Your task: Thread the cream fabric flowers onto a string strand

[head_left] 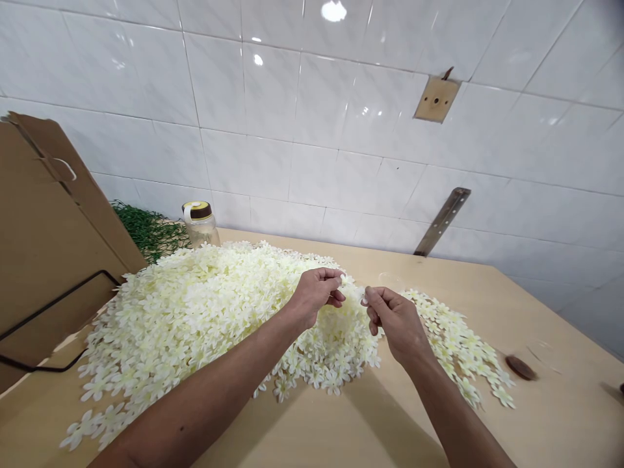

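The large heap of white, pale-yellow-centred flowers (195,305) is lying on the pale wood-toned table (341,429), spreading across its left and middle portions. The flowers are showing thin, separate, rounded petals, with five petals visible on several units; they are overlapping at many angles, and the heap is looking yellower in its deeper parts and whiter at its edges. A smaller scatter of matching blossoms (451,338) is lying to the right, in a flatter layer.

The left hand (314,296) is hovering above the right part of the heap; its grip is narrow, the thumb and index finger pinching a single white blossom (343,279). The right hand (397,322) is facing it, slightly apart; its grip is also narrow, the fingertips holding a tiny whitish piece (364,299), too small to identify.

Behind the heap, a clear jar with a brown-and-yellow lid (201,224) is standing upright beside dark green, thin-stranded foliage (151,231). A brown cardboard box (53,247) is standing at the left. A perforated metal strip (442,222) is leaning against the white tiled wall (273,162). A dark brown oval object (520,367) is lying near the smaller scatter.
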The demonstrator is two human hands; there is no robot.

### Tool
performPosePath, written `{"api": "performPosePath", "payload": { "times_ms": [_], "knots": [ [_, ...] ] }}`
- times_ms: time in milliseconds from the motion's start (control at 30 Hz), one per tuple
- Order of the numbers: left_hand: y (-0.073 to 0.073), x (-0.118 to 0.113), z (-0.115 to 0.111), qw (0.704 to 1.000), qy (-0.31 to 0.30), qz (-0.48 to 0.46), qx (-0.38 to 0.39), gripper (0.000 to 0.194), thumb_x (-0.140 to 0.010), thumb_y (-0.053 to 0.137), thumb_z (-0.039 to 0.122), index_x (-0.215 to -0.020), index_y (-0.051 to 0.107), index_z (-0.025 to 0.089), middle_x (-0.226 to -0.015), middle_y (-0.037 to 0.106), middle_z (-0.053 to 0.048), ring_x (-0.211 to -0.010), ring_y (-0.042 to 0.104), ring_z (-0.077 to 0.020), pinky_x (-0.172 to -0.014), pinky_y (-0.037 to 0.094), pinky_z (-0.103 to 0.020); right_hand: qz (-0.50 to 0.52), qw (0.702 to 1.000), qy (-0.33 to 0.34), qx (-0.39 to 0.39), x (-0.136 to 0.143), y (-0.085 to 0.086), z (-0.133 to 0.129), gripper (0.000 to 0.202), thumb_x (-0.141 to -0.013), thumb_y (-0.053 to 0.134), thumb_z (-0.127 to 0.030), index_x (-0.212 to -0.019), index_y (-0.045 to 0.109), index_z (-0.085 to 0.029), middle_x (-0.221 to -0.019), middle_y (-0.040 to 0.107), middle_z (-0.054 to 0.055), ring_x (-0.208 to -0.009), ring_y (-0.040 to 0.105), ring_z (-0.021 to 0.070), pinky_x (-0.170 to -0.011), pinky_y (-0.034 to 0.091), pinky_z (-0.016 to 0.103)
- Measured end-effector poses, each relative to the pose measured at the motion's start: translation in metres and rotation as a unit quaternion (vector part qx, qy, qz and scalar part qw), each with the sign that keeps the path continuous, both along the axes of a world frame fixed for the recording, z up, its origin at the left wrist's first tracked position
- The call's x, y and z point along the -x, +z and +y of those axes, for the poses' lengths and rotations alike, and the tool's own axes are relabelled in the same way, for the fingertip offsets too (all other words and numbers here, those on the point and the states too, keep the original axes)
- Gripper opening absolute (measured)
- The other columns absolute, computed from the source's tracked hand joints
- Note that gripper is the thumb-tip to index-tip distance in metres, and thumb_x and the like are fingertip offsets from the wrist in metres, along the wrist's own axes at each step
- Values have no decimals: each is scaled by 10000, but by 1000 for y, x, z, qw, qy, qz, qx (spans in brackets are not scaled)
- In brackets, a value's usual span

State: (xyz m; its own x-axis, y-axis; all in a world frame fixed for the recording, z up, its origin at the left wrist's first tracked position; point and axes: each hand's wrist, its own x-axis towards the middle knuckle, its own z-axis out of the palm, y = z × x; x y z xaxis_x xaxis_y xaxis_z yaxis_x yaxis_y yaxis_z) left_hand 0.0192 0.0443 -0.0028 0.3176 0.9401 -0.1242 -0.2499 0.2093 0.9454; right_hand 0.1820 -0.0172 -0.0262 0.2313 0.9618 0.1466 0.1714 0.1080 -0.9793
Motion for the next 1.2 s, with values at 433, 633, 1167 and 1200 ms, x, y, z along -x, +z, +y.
{"api": "performPosePath", "payload": {
  "times_ms": [433,633,1167,1200],
  "knots": [
    [-15,-6,-1,1000,-26,-10,-10,91,-821,669,116,-906,657,87,-606,625,-40,-532,615,-128,-539,530,-259,-138,986,-83,-42,2,-2,-1,523,-776,649,-622,-1031,707,-169,-747,685,70,-439,459,107,-386,380,236],
    [-14,-11,-8,998,-42,-26,-32,100,-809,712,159,-855,656,90,-610,637,-47,-540,627,-134,-562,546,-274,-32,999,-20,17,4,-2,0,447,-786,672,-586,-933,684,-164,-550,486,-38,-401,386,88,-366,353,225],
    [-17,-11,-9,996,-52,17,-67,104,-822,695,189,-849,650,99,-643,672,-70,-558,635,-136,-618,559,-288,26,999,10,19,3,-2,1,443,-761,680,-608,-731,640,-168,-539,462,-41,-409,398,79,-373,376,215],
    [-17,-11,-9,997,-53,11,-61,109,-825,694,195,-849,648,99,-647,673,-72,-563,637,-136,-624,560,-289,25,1000,10,13,2,-3,2,436,-770,677,-601,-717,628,-171,-538,460,-43,-408,402,79,-376,378,214]
  ]
}}
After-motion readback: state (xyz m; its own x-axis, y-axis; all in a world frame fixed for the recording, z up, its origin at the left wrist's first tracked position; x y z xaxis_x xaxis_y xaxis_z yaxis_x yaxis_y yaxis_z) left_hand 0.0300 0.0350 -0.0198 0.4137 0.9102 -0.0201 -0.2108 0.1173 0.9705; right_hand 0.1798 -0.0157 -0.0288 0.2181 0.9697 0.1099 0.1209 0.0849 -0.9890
